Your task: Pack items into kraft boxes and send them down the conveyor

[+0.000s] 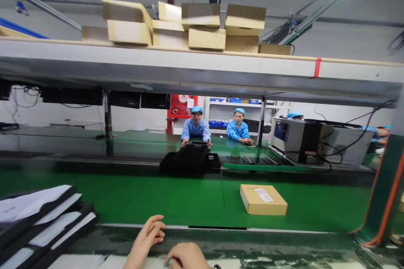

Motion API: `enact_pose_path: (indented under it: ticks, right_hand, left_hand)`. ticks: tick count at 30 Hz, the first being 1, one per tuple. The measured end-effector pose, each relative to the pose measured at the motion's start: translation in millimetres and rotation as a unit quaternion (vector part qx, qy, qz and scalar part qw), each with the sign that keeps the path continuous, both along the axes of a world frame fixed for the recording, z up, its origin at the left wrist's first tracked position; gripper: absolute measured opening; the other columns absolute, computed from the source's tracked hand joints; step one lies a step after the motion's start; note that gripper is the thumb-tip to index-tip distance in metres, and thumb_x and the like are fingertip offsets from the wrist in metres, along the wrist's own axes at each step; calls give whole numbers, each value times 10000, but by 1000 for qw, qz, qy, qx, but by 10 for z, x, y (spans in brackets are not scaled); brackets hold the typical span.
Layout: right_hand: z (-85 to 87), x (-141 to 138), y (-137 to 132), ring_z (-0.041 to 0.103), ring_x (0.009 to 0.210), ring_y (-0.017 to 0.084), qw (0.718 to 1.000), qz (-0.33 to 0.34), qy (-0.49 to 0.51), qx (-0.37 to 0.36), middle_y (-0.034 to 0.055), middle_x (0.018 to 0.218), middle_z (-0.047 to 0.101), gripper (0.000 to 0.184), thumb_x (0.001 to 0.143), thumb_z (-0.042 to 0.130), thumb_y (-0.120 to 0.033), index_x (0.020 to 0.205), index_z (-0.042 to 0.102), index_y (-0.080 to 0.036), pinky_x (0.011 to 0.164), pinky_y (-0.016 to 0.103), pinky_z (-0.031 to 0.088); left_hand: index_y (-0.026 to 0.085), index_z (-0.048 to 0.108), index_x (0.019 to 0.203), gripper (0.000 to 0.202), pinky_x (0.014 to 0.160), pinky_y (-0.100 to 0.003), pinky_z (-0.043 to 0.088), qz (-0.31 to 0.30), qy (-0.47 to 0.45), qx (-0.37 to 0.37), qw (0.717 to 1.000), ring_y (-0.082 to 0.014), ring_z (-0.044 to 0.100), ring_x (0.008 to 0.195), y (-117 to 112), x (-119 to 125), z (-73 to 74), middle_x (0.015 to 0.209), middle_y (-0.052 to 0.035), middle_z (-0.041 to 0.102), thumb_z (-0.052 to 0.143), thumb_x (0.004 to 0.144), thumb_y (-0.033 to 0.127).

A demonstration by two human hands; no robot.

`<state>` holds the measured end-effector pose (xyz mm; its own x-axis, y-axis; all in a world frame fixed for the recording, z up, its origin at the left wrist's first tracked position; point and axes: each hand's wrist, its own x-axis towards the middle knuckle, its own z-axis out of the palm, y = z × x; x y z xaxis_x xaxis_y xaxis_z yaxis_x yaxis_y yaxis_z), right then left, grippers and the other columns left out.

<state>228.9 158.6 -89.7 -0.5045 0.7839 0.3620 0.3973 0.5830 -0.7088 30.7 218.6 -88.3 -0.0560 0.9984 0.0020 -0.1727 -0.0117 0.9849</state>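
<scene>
My left hand (145, 239) rests empty, fingers loosely curled, on the near edge of the green belt (189, 201). My right hand (186, 256) is closed around something small and bluish; what it is, I cannot tell. The labelled carton (263, 199) lies flat on the belt, well beyond and right of both hands. Left of the belt's near edge, black-and-white sleeves (44, 222) are fanned within reach.

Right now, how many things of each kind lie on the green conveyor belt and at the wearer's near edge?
Flat brown cardboard box with a white label: 1
Black moulded tray on the far side of the belt: 1
Stack of black-edged white sleeves at the near left: 1
Wearer's bare hands, left hand and right hand: 2
Total: 5
</scene>
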Motion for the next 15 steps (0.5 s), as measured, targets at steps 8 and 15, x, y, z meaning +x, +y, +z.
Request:
enact_pose_path:
  ticks: [8, 15]
  right_hand:
    - [293, -80, -283, 632, 812, 218, 983, -96, 130, -83, 14, 830, 707, 212, 795, 580, -231, 914, 753, -258, 802, 310, 441]
    - [1047, 161, -804, 563, 720, 150, 910, -149, 378, -77, 52, 939, 608, 502, 1022, 326, -535, 1373, 482, -211, 690, 288, 488]
  left_hand:
    - [248, 712, 901, 241, 787, -321, 467, -138, 309, 193, 921, -241, 636, 834, -404, -56, 44, 884, -36, 704, 541, 866, 414]
    - [210, 695, 1001, 340, 773, -303, 466, -148, 298, 174, 927, -231, 647, 831, -393, -132, 59, 872, -46, 711, 454, 896, 426]
